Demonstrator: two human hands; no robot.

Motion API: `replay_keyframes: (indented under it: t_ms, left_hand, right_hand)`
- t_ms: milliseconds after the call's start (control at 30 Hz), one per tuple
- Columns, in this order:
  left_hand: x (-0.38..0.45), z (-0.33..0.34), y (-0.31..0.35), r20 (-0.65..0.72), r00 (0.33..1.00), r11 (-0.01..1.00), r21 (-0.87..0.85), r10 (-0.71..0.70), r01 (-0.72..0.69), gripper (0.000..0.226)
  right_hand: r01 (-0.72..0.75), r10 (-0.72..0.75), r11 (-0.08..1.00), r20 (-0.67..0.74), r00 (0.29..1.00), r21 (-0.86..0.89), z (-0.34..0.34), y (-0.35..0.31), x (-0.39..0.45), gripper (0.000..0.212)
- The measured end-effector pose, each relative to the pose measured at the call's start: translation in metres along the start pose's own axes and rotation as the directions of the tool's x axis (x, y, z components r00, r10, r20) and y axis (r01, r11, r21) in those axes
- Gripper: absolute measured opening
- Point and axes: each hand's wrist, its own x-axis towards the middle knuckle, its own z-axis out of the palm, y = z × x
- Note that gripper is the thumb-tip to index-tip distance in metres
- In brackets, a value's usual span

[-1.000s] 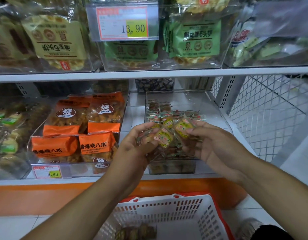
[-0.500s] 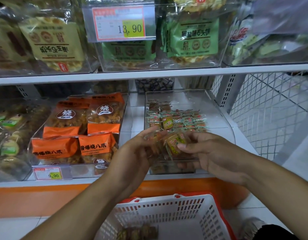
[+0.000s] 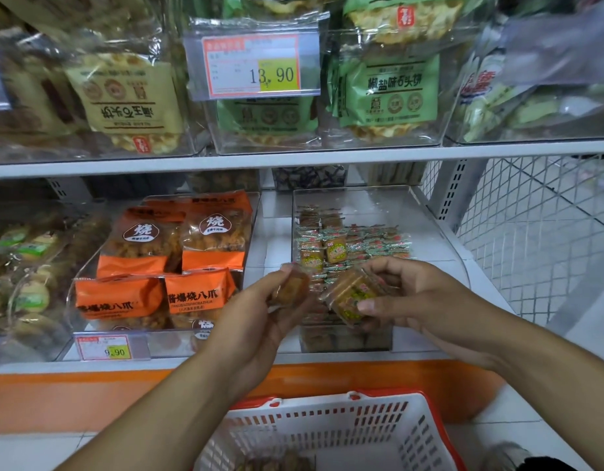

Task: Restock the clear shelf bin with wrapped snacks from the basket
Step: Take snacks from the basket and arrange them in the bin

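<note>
A clear shelf bin (image 3: 429, 219) on the lower shelf holds several small wrapped snacks (image 3: 355, 243) in rows. My left hand (image 3: 256, 321) pinches one wrapped snack (image 3: 292, 287) just in front of the bin's left front corner. My right hand (image 3: 426, 300) grips a small stack of wrapped snacks (image 3: 353, 297) over the bin's front part. Below stands a white basket (image 3: 344, 433) with a red rim; a few snacks (image 3: 276, 462) lie on its bottom.
Left of the bin sits another clear bin of orange snack bags (image 3: 157, 263) with a price tag (image 3: 106, 348). The upper shelf (image 3: 293, 158) carries bagged crackers and a 13.90 tag (image 3: 256, 68). A white wire mesh panel (image 3: 538, 226) closes the right side.
Both hands have come down and apart. The snacks held together between them are now split: one in the left hand, a stack in the right.
</note>
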Motion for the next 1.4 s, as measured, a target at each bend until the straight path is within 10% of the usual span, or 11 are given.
replay_keyframes:
  t_ms: [600,933,1400]
  left_hand:
    - [-0.005,-0.003,-0.004,0.21,0.955,0.946,0.205,0.209,-0.252,0.061]
    - [0.0,0.003,-0.014,0.112,0.946,0.944,0.099,0.305,-0.316,0.013]
    - [0.015,0.031,-0.033,0.146,0.931,0.841,0.4,0.334,-0.364,0.039]
  right_hand:
    - [-0.083,0.065,0.977,0.1,0.993,0.194,0.006,0.002,0.004,0.051]
    - [-0.073,0.091,0.91,-0.023,0.996,0.408,0.026,0.012,0.009,0.04]
    - [-0.127,0.092,0.946,0.13,0.987,0.299,0.011,0.007,0.029,0.047]
